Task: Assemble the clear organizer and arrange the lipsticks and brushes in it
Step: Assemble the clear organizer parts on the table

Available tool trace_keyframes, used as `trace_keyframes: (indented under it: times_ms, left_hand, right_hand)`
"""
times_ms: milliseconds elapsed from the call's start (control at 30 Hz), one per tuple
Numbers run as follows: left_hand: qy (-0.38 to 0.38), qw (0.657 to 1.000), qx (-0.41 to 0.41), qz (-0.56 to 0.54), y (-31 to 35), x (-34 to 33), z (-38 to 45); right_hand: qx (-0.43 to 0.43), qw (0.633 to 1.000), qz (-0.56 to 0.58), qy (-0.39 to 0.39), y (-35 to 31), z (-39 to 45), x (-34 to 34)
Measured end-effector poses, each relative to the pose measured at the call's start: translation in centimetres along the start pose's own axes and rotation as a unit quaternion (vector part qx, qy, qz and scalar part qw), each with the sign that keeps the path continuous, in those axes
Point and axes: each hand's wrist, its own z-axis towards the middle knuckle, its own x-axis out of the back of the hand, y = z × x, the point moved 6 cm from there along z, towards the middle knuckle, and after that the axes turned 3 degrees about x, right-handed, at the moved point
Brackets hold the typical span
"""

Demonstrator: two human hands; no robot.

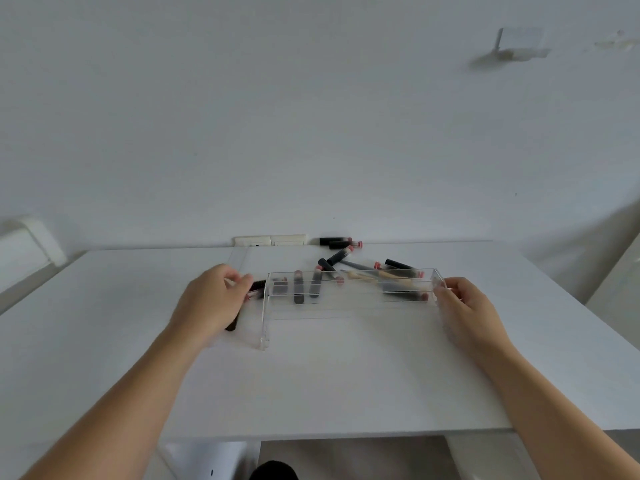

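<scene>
The clear organizer [266, 317], a long open acrylic frame, stands in the middle of the white table [346, 386]. My right hand [464, 311] grips its right end wall. My left hand [211, 299] hovers just left of its left wall with the fingers curled together; I cannot tell whether they pinch anything. Several black lipsticks with pink ends [341, 255] lie scattered behind the organizer and show through it. A wooden-handled brush [367, 276] lies among them. Another dark tube [231, 324] sticks out from under my left hand.
Two more lipsticks [337, 241] lie at the table's back edge against the wall, beside a white socket strip [270, 240]. A flat clear panel [240, 259] lies behind my left hand. The table's front edge runs below my forearms.
</scene>
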Motion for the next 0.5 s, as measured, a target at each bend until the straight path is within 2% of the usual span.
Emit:
trace_keyframes:
  times_ms: [67, 133, 167, 500]
  left_hand:
    - [0.034, 0.99, 0.005, 0.14, -1.2, 0.9, 0.7]
    - [0.001, 0.969, 0.032, 0.243, -2.2, 0.3, 0.9]
    - [-0.012, 0.964, 0.044, 0.261, -2.5, -0.1, 1.0]
    - [0.016, 0.981, 0.05, 0.184, -3.3, 0.3, 1.4]
  right_hand:
    - [0.003, 1.0, 0.0, 0.001, -0.1, -0.1, -0.1]
    - [0.0, 1.0, -0.001, 0.002, -0.3, -0.2, -0.1]
    - [-0.003, 1.0, -0.004, 0.002, -0.3, -0.2, -0.1]
    - [0.005, 1.0, -0.019, 0.003, -1.0, -0.8, 0.2]
